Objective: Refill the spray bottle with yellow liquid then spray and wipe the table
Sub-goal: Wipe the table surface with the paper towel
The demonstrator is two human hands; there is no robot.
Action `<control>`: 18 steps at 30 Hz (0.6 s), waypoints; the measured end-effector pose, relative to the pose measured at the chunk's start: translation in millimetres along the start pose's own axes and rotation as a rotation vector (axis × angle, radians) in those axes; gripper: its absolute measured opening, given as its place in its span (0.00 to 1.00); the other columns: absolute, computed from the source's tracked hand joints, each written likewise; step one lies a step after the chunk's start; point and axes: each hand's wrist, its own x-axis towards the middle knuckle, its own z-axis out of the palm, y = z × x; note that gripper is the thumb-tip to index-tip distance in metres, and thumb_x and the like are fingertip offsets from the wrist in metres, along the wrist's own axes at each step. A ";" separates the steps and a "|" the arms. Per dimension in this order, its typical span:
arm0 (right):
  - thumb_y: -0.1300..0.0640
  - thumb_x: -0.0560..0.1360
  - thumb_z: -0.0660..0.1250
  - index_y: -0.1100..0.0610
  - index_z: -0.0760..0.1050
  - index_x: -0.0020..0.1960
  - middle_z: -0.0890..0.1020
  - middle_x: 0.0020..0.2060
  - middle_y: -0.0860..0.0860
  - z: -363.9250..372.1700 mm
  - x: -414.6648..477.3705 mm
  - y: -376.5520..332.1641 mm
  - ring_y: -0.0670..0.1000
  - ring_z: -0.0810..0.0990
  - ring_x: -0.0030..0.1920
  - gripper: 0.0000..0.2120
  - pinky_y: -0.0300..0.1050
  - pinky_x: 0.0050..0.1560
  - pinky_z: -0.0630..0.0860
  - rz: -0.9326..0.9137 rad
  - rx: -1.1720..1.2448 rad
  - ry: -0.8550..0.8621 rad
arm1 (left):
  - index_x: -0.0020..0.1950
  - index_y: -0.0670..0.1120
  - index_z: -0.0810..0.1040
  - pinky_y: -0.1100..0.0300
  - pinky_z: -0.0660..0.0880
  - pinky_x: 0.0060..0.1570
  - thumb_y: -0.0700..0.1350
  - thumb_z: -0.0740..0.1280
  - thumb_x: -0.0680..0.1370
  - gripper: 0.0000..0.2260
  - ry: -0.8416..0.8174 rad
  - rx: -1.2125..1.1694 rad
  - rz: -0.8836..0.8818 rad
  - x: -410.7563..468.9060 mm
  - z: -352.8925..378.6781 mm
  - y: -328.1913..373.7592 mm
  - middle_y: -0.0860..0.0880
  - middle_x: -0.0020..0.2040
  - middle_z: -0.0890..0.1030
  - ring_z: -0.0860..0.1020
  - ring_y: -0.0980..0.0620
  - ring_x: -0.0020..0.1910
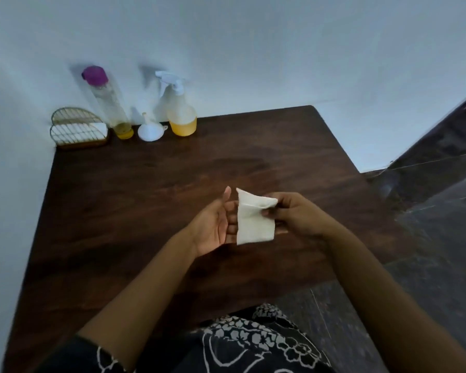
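Note:
A white folded cloth [254, 219] hangs above the middle of the dark wooden table [135, 200]. My right hand [293, 214] pinches its upper right corner. My left hand [215, 224] is spread flat behind the cloth's left edge, palm up, fingers touching it. At the back left by the wall stands the white spray bottle [179, 109] with yellow liquid in its lower part. Left of it lies a white funnel [150, 129], mouth down, and a tall clear bottle [111, 103] with a purple cap and a little yellow liquid at the bottom.
A gold wire holder [77, 129] with white pads stands in the back left corner against the wall. The table's right edge drops to a dark tiled floor [428, 211]. My patterned black-and-white clothing [253, 343] touches the near edge.

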 end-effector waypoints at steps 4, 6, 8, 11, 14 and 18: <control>0.71 0.74 0.61 0.53 0.82 0.49 0.83 0.50 0.46 -29.0 4.6 -23.6 0.42 0.80 0.50 0.17 0.32 0.48 0.76 -0.254 -0.342 0.211 | 0.65 0.43 0.74 0.56 0.81 0.40 0.63 0.65 0.71 0.30 -0.031 -0.031 -0.045 22.7 24.0 32.2 0.39 0.59 0.80 0.82 0.43 0.53; 0.71 0.73 0.62 0.54 0.82 0.52 0.80 0.56 0.47 -44.3 8.9 -27.5 0.40 0.76 0.53 0.17 0.24 0.52 0.70 -0.335 -0.607 0.306 | 0.64 0.43 0.74 0.57 0.81 0.39 0.59 0.70 0.69 0.29 0.000 -0.033 -0.022 38.2 37.3 45.2 0.38 0.58 0.80 0.82 0.43 0.53; 0.69 0.74 0.63 0.56 0.81 0.55 0.79 0.59 0.49 -62.8 13.7 -26.5 0.42 0.74 0.55 0.15 0.21 0.52 0.65 -0.378 -0.812 0.361 | 0.60 0.43 0.76 0.58 0.81 0.39 0.55 0.72 0.67 0.26 0.033 -0.031 0.010 58.6 50.6 54.5 0.39 0.56 0.81 0.83 0.45 0.50; 0.68 0.75 0.62 0.56 0.78 0.60 0.78 0.59 0.49 -96.6 19.5 -22.2 0.43 0.75 0.56 0.17 0.25 0.53 0.68 -0.373 -0.775 0.428 | 0.56 0.44 0.78 0.62 0.80 0.38 0.42 0.72 0.71 0.14 0.081 0.043 0.089 98.0 71.1 63.0 0.43 0.52 0.82 0.84 0.51 0.45; 0.67 0.77 0.58 0.54 0.74 0.61 0.80 0.55 0.50 -143.4 27.2 -21.8 0.47 0.80 0.52 0.17 0.38 0.48 0.79 -0.219 -0.133 0.492 | 0.53 0.45 0.79 0.63 0.79 0.36 0.34 0.69 0.73 0.11 0.169 0.031 0.157 146.9 93.9 70.1 0.46 0.46 0.85 0.84 0.53 0.42; 0.59 0.78 0.62 0.55 0.73 0.58 0.80 0.50 0.53 -220.3 49.7 -14.6 0.49 0.81 0.45 0.10 0.45 0.43 0.80 0.001 0.119 0.421 | 0.52 0.45 0.80 0.63 0.78 0.36 0.34 0.69 0.72 0.11 0.224 0.094 0.226 220.2 128.4 75.9 0.47 0.46 0.84 0.84 0.53 0.42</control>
